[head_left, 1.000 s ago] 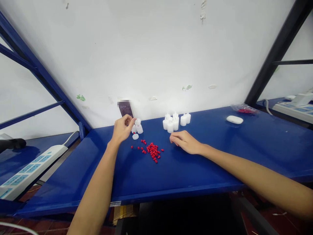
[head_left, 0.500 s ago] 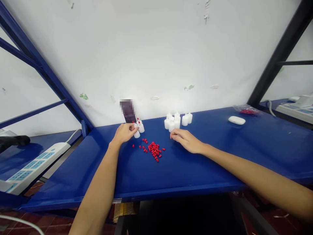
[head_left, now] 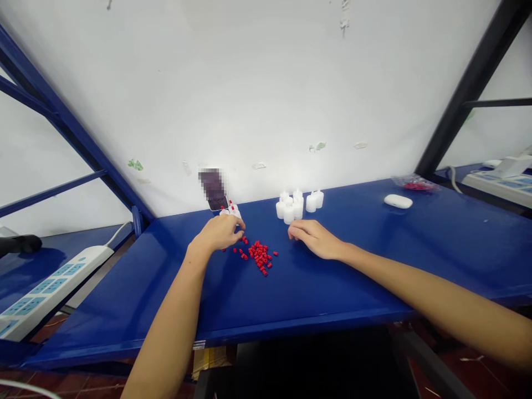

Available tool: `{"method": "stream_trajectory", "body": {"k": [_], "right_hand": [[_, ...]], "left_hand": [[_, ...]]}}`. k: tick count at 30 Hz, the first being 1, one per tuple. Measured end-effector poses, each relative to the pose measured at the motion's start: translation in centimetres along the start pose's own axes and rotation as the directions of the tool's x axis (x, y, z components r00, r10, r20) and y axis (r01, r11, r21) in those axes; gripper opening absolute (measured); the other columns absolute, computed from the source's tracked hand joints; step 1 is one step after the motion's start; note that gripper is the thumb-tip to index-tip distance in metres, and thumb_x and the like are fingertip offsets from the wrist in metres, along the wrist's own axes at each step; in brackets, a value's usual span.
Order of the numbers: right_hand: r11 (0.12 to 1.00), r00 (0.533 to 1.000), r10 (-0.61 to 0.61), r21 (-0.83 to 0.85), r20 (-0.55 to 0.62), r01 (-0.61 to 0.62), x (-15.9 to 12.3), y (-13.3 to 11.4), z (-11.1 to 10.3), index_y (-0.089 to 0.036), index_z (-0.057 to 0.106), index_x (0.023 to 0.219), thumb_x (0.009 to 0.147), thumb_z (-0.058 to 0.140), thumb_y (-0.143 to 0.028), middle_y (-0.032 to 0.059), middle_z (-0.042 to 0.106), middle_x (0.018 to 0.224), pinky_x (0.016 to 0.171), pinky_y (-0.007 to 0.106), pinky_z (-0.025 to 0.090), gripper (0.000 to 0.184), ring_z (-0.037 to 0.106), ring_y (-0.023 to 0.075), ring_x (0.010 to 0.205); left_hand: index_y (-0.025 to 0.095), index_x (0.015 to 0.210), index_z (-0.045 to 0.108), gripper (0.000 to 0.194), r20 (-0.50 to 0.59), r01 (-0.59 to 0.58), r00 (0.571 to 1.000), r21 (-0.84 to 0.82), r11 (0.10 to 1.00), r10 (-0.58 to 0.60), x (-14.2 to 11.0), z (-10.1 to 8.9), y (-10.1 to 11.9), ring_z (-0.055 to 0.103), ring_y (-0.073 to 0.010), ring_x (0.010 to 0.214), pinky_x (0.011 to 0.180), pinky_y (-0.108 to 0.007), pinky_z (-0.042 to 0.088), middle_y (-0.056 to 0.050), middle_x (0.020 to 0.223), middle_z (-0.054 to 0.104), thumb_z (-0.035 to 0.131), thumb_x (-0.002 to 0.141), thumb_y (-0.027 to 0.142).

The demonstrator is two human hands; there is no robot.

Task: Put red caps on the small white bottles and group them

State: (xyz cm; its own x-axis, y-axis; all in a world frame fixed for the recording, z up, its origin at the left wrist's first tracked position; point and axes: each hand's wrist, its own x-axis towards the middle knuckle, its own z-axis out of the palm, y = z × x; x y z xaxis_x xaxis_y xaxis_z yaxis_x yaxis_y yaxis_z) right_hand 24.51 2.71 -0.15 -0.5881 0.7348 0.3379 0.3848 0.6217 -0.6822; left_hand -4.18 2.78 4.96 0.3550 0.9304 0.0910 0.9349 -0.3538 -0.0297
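Observation:
My left hand point(head_left: 220, 231) is over the left part of the blue table, thumb and forefinger apart with nothing between them. Just behind it stand small white bottles with red tips point(head_left: 235, 213), partly hidden by the hand. Loose red caps point(head_left: 260, 255) lie in a pile between my two hands, with a few strays nearer the left fingers. My right hand point(head_left: 316, 239) rests on the table with its fingers curled in; whatever they hold, if anything, is hidden. Right behind its fingertips is a cluster of white bottles point(head_left: 288, 213) without red tips.
A phone point(head_left: 215, 191) leans against the wall behind the left bottles. Two more white bottles point(head_left: 315, 201) stand right of the cluster. Farther right lie a white rounded case point(head_left: 398, 201) and a clear bag of red pieces point(head_left: 415, 184). A power strip point(head_left: 62, 288) sits beyond the table's left edge.
My left hand has let go of a white bottle by the phone and moved toward me and right, nearer the red caps. My right hand has stayed put.

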Motion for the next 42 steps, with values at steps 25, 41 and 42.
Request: {"method": "stream_trajectory", "body": {"k": [25, 41, 42], "right_hand": [[0.998, 1.000, 0.002, 0.067, 0.000, -0.002, -0.4, -0.2, 0.1, -0.017, 0.061, 0.076, 0.101, 0.030, -0.044, -0.0008, 0.053, 0.066, 0.065, 0.027, 0.036, 0.048, 0.051, 0.0135, 0.064], [0.992, 1.000, 0.016, -0.127, -0.004, -0.016, 0.0, -0.3, 0.0, -0.019, 0.058, 0.076, 0.099, 0.037, -0.040, -0.0005, 0.060, 0.069, 0.064, 0.027, 0.032, 0.038, 0.054, 0.0142, 0.065], [0.990, 1.000, 0.018, -0.136, -0.002, -0.018, 0.0, -0.3, 0.0, -0.019, 0.058, 0.075, 0.099, 0.037, -0.040, -0.0002, 0.060, 0.069, 0.064, 0.027, 0.032, 0.038, 0.054, 0.0144, 0.065]], "left_hand": [[0.020, 0.088, 0.069, 0.019, -0.166, -0.130, 0.979, -0.055, 0.990, 0.119, 0.1, -0.4, 1.2, 0.063, -0.0195, 0.083, 0.072, -0.029, 0.044, -0.004, 0.091, 0.070, 0.051, 0.083, 0.022], [0.022, 0.112, 0.068, 0.028, -0.180, -0.176, 0.969, -0.027, 0.984, 0.168, 1.5, 3.0, 5.4, 0.064, -0.0206, 0.081, 0.067, -0.029, 0.045, -0.007, 0.093, 0.068, 0.047, 0.095, 0.031], [0.022, 0.116, 0.066, 0.030, -0.185, -0.182, 0.967, -0.015, 0.983, 0.176, 1.5, 3.1, 5.4, 0.064, -0.0204, 0.083, 0.067, -0.029, 0.045, -0.007, 0.099, 0.067, 0.047, 0.095, 0.032]]}}
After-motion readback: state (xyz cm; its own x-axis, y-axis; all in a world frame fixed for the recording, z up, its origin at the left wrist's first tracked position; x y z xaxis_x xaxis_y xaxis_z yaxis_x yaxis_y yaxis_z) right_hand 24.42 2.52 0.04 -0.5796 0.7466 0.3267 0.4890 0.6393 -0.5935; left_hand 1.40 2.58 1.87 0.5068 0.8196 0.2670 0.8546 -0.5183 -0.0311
